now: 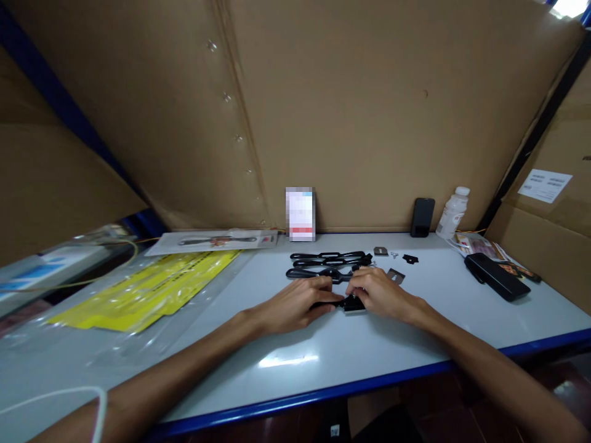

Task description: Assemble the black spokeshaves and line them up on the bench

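My left hand (302, 301) is closed around the dark handle of a black scraper (354, 304), low over the table. A pale metal strip shows along the near edge of its wide head. At that head the fingers of my right hand (376, 292) are bent and pressed down, covering part of it; whether they pinch a small part is hidden. Just beyond my hands lie several more black handles (329, 255), side by side. Right of them are a flat metal blade (381, 251), small screws (394, 255), a black clamp piece (410, 259) and another blade (397, 277).
Yellow printed sheets (157, 289) in clear plastic and a packaged tool (217, 240) cover the left side. A lit screen (300, 214) leans on the cardboard wall. To the right stand a black phone (422, 217), a bottle (453, 212) and a black case (497, 277).
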`<state>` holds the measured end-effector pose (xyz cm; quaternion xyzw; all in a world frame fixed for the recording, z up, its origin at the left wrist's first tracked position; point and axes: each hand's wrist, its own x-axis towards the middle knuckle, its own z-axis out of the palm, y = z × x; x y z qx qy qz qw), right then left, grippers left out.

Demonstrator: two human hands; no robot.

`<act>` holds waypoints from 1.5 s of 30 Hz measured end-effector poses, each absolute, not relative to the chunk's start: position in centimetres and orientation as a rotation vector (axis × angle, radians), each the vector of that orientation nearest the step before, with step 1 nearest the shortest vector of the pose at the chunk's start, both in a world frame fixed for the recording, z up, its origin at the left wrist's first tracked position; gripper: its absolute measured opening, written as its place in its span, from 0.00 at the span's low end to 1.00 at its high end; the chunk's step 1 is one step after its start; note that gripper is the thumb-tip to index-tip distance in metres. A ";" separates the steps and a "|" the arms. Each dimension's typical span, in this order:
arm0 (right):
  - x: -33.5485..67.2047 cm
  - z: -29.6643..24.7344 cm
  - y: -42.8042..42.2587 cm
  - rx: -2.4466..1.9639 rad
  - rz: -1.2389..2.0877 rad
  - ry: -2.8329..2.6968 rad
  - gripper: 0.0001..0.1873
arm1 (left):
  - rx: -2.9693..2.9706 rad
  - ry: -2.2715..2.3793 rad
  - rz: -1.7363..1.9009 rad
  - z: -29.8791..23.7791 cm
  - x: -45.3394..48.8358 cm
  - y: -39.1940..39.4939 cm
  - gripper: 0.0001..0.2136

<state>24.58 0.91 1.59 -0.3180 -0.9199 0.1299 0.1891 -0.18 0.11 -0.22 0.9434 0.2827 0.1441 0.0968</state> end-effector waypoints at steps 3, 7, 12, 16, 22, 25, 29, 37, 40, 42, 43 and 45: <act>24.7 1.2 1.2 -0.852 0.399 -2.576 0.21 | 2.785 0.849 0.410 -0.3 -0.2 0.2 0.15; 24.9 1.5 1.3 -0.969 0.368 -2.480 0.16 | 2.777 0.842 0.441 -0.3 -0.2 0.1 0.15; 24.6 2.0 0.7 -1.160 0.368 -2.478 0.04 | 2.791 0.841 0.442 -0.3 -0.1 0.1 0.15; 24.5 1.8 0.5 -1.112 0.452 -2.521 0.04 | 2.784 0.821 0.446 -0.2 -0.1 0.1 0.15; 24.9 1.6 0.9 -1.068 0.503 -2.535 0.15 | 2.802 0.837 0.414 -0.3 -0.1 0.1 0.15; 25.0 1.7 0.9 -1.032 0.431 -2.573 0.20 | 2.799 0.831 0.427 -0.3 -0.1 0.1 0.16; 25.1 2.0 0.8 -1.000 0.373 -2.615 0.21 | 2.793 0.829 0.427 -0.1 -0.1 0.1 0.15; 25.4 2.2 1.1 -1.112 0.359 -2.495 0.09 | 2.793 0.852 0.416 -0.1 -0.1 0.0 0.16; 25.7 2.5 1.3 -1.241 0.280 -2.549 0.13 | 2.793 0.857 0.399 -0.2 -0.2 0.0 0.16; 26.0 2.7 1.2 -1.324 0.232 -2.601 0.14 | 2.787 0.854 0.407 -0.4 -0.2 0.1 0.16; 26.2 2.9 1.2 -1.341 0.223 -2.629 0.14 | 2.780 0.851 0.419 -0.4 -0.2 0.1 0.16; 26.4 3.1 1.1 -1.332 0.231 -2.674 0.14 | 2.767 0.839 0.448 -0.4 -0.2 0.2 0.16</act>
